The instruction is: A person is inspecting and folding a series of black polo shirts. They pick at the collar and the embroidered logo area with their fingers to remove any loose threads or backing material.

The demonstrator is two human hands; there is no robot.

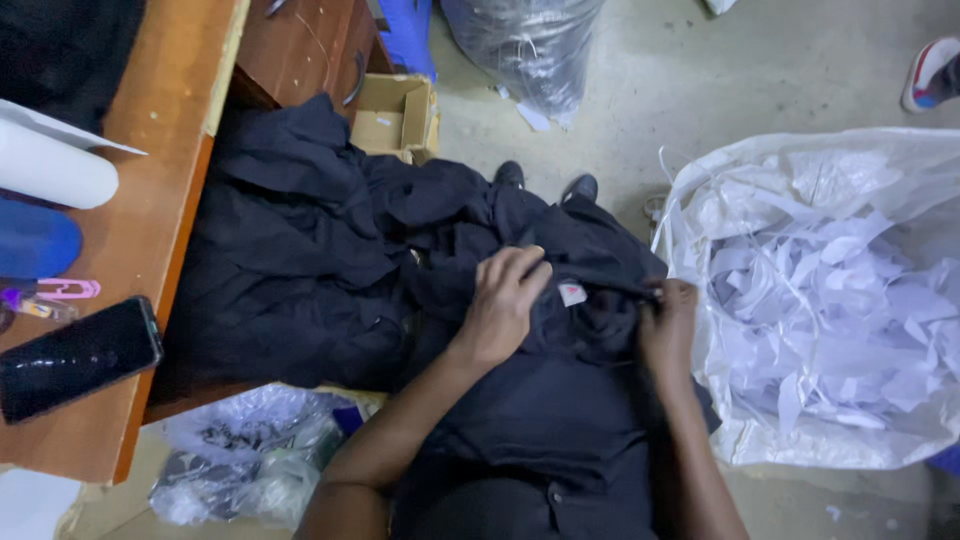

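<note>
Two hands on a dark garment at its label

Two hands work one dark garment (560, 420) spread across the person's lap. The left hand (505, 300) lies on the cloth, fingers (525, 265) curled and pressing beside a small pale label (572, 293). The right hand (668, 325) sits at the garment's right edge, fingers clenched on a fold of cloth.

Progress, as a judgement: a heap of dark garments (300, 260) lies left of the lap, against the table (150, 230), and the bag (830, 300) at right holds many white strips; handling appears well under way, with the heap's status unclear.

Not resolvable: the right fingertips are buried in cloth, so any small item between them cannot be confirmed. Label markings are too small to judge. The bag is cut off at the right edge
</note>
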